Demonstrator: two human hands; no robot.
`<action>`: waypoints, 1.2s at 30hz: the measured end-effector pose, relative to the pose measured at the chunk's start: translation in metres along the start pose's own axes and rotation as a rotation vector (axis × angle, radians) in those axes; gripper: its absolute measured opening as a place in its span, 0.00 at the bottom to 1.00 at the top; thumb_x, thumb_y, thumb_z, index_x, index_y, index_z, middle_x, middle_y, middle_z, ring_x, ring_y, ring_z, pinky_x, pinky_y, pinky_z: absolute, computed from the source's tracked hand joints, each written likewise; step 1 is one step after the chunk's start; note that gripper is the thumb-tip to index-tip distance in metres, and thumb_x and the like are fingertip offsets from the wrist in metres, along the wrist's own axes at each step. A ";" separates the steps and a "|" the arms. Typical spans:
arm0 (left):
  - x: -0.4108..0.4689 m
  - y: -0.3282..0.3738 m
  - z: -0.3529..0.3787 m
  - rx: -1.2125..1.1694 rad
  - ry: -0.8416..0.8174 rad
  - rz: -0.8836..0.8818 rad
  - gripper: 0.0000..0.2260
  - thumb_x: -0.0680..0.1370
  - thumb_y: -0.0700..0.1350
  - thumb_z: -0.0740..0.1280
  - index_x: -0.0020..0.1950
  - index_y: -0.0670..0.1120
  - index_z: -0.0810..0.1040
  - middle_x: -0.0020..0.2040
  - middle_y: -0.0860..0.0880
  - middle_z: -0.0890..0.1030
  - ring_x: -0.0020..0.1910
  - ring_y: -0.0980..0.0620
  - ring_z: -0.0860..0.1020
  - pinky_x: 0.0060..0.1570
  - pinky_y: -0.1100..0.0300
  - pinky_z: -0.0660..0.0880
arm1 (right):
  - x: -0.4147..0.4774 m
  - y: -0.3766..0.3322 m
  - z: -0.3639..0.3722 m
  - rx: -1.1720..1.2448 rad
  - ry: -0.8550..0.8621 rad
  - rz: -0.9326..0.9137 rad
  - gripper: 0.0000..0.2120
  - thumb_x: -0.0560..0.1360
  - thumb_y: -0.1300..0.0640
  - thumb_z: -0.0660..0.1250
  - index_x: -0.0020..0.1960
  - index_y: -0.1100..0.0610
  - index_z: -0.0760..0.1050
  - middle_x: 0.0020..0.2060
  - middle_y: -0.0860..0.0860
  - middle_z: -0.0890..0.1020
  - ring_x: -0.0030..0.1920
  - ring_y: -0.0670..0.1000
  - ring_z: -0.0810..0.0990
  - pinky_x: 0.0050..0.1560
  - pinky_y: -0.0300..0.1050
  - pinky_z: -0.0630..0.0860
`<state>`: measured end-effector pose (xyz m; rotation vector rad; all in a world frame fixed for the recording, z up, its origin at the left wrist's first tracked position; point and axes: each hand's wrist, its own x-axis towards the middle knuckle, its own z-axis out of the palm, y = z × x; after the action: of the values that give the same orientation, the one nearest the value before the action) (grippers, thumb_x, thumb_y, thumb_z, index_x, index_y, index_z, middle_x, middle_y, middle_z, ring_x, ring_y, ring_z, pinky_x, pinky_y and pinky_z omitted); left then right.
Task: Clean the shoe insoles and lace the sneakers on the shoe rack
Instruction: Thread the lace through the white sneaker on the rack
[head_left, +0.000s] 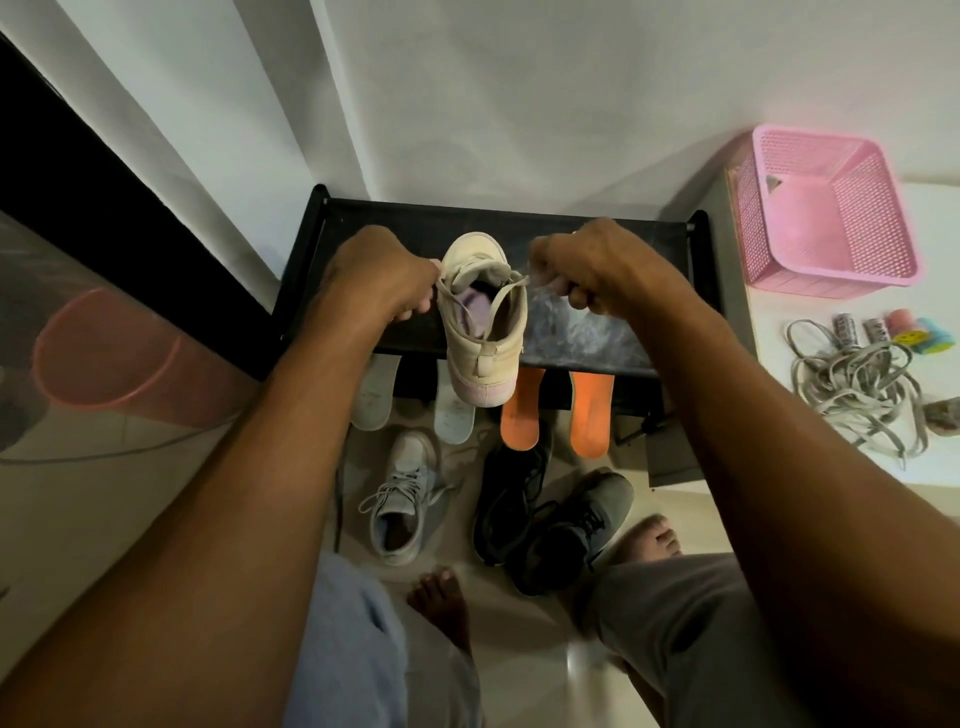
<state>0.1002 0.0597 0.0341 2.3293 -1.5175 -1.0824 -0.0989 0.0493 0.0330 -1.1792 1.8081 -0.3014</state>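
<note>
While it sits at the middle of the front edge of the black shoe rack's (467, 218) top shelf, the cream high-top sneaker (485, 338) has its pink-soled near end hanging over that edge. A flat beige lace (500, 297) crosses its open collar, and each end runs out to a hand. The left hand (384, 280) has its fingers curled round one lace end at the sneaker's left side. The right hand (587, 275) pinches the other end just off the right side, its fingers curled in.

Below the shelf's front edge, two pale grey insoles (454, 410) and two orange insoles (522, 410) lean in a row against the rack. On the floor in front of them lie a grey laced sneaker (402, 499) and a pair of dark sneakers (571, 530), one overlapping the other, near the person's bare feet.

Right of the rack, a white counter (774, 338) carries a pink plastic mesh basket (826, 213) at its far edge. Nearer lies a heap of loose grey laces (857, 389).
</note>
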 end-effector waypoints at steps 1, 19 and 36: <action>0.002 -0.003 0.002 -0.047 0.035 -0.001 0.16 0.80 0.55 0.67 0.46 0.43 0.83 0.41 0.49 0.85 0.32 0.53 0.76 0.33 0.61 0.70 | 0.002 0.002 0.001 0.027 0.012 0.002 0.12 0.76 0.52 0.67 0.44 0.61 0.81 0.29 0.50 0.77 0.24 0.46 0.69 0.22 0.33 0.64; 0.016 -0.007 0.020 -0.200 -0.083 -0.095 0.14 0.78 0.53 0.72 0.40 0.44 0.77 0.36 0.48 0.78 0.32 0.54 0.74 0.31 0.62 0.68 | 0.012 0.001 0.007 0.140 -0.187 0.084 0.05 0.78 0.60 0.71 0.48 0.62 0.82 0.30 0.52 0.84 0.28 0.46 0.83 0.26 0.35 0.73; 0.013 -0.016 0.037 -0.161 -0.094 -0.057 0.19 0.74 0.59 0.73 0.49 0.45 0.76 0.43 0.45 0.82 0.40 0.48 0.84 0.39 0.56 0.82 | 0.021 0.015 0.042 -0.279 0.104 -0.124 0.14 0.74 0.48 0.73 0.39 0.57 0.76 0.30 0.50 0.81 0.25 0.46 0.78 0.26 0.39 0.70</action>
<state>0.0903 0.0654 -0.0068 2.2541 -1.3457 -1.2932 -0.0765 0.0509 -0.0117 -1.4980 1.9148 -0.1875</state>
